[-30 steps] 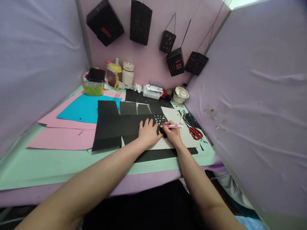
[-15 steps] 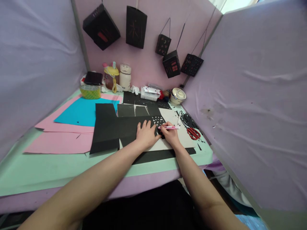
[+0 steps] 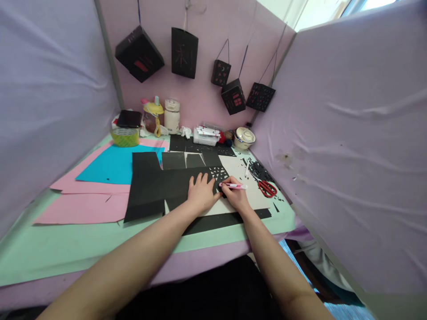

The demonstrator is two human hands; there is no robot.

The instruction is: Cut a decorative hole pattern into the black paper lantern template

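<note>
My left hand (image 3: 201, 194) lies flat with fingers spread on a black sheet of card (image 3: 167, 184), which has tabs folded or cut along its edges. Between the fingers of my right hand (image 3: 235, 195) is a slim pink-and-white pen-shaped craft knife (image 3: 237, 186). Its tip points left at the card, too small to make out. Small triangular openings (image 3: 218, 172) run through the card's right end, just beyond my hands. Under the card lies a pale board (image 3: 258, 199), with another black strip (image 3: 213, 223) at the front.
Red-handled scissors (image 3: 267, 189) and black paper scraps (image 3: 261, 171) lie to the right. Blue paper (image 3: 110, 166) and pink paper (image 3: 83, 208) cover the left. Tape (image 3: 125, 137), a white bottle (image 3: 172, 117), a plastic box (image 3: 205, 138) and a lidded bowl (image 3: 244, 138) line the back. Black paper lanterns (image 3: 184, 53) hang above.
The whole view has shifted, so the table and lanterns sit slightly lower. My left hand stays flat on the card, and my right hand keeps the craft knife near the cut openings.
</note>
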